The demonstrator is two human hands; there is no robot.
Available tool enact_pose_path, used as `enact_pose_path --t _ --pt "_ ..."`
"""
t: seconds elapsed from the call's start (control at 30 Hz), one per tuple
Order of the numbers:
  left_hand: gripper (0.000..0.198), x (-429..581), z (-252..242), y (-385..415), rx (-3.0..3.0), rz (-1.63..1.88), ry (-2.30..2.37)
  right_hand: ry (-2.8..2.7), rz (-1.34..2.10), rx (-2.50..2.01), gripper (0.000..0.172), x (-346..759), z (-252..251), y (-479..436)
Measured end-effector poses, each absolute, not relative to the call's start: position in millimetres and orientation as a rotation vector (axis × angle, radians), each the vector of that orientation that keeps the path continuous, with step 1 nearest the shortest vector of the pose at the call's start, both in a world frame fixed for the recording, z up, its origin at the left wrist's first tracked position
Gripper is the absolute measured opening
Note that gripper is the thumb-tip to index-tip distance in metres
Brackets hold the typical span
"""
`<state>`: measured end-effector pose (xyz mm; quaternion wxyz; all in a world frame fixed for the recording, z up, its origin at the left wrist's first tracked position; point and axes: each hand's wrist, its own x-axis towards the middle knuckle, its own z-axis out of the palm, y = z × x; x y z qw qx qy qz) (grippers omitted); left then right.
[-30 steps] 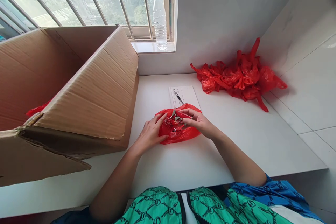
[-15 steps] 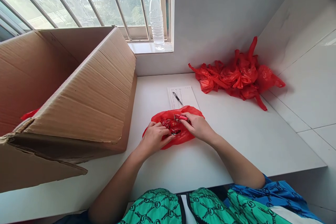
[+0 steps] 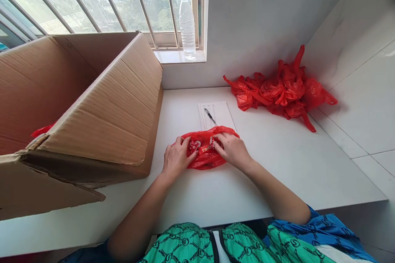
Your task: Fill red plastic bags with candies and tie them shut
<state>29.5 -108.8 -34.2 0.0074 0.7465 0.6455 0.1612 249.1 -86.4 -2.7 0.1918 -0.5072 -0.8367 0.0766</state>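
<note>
A red plastic bag (image 3: 206, 164) lies spread open on the white table, with several small red wrapped candies (image 3: 195, 145) inside. My left hand (image 3: 176, 158) grips the bag's left edge, thumb towards the candies. Over the right side of the bag, my right hand (image 3: 233, 150) has its thumb and fingers closed around a small red-and-white wrapped piece, partly hidden by the fingers. Just behind the bag, a sheet of printed paper (image 3: 222, 113) lies with a black pen (image 3: 210, 116) on it.
A large open cardboard box (image 3: 105, 119) stands at the left, a bit of red plastic inside. A heap of red plastic bags (image 3: 282, 88) sits against the back wall at right. On the windowsill is a clear water bottle (image 3: 187, 26). The white table (image 3: 293, 164) ends near my body.
My left hand has drawn back a little from the candies to the bag's left edge. The wrapped piece at my right hand sits lower among the others. The view has shifted slightly.
</note>
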Motion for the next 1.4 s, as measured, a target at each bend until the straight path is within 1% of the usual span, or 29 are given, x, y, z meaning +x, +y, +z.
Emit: enact_pose_path --t 0.07,0.13,0.23,0.33,0.47,0.53,0.6,0.7,0.77,0.8,0.9,0.97,1.03,1.2,1.3,1.4 --pt "0.028 28 -31 -108 2.341 0.601 2.003 -2.365 0.282 -1.224 0.022 245 -5 -88" --pt "0.024 24 -26 -107 2.329 0.733 1.992 -2.394 0.354 -1.123 0.023 242 -9 -87" --pt "0.027 16 -21 -104 2.204 0.982 1.924 -2.403 0.356 -1.137 0.025 242 -14 -85" --pt "0.032 11 -20 -103 1.946 1.205 1.779 -2.389 0.364 -1.157 0.029 244 -16 -82" --pt "0.034 14 -19 -106 1.79 1.309 1.637 -2.31 0.484 -1.133 0.03 241 -9 -86" --pt "0.031 19 -18 -109 1.814 1.319 1.604 -2.199 0.65 -1.113 0.033 237 -4 -90" --pt "0.028 25 -16 -112 1.874 1.311 1.573 -2.069 0.89 -1.075 0.036 233 -1 -95" --pt "0.025 32 -14 -117 1.963 1.291 1.496 -1.912 1.235 -0.998 0.034 231 0 -98" --pt "0.024 36 -13 -119 1.953 1.287 1.425 -1.873 1.319 -0.967 0.032 232 -1 -98" --pt "0.024 37 -12 -120 1.937 1.283 1.39 -1.884 1.297 -0.963 0.03 232 -1 -98" --pt "0.023 40 -9 -122 1.949 1.24 1.317 -2.003 1.076 -0.973 0.022 234 0 -96" --pt "0.02 41 -8 -122 1.959 1.232 1.298 -2.069 0.972 -0.967 0.02 234 1 -96" --pt "0.019 41 -8 -123 1.905 1.248 1.288 -2.101 0.958 -0.948 0.022 234 2 -97" --pt "0.025 42 -12 -122 1.825 1.243 1.318 -2.119 1.002 -0.955 0.025 234 4 -100" --pt "0.023 40 -14 -120 1.86 1.238 1.337 -2.128 0.996 -0.979 0.026 234 4 -100" --pt "0.024 31 -11 -117 1.903 1.28 1.392 -2.162 0.857 -1.02 0.027 237 3 -98"
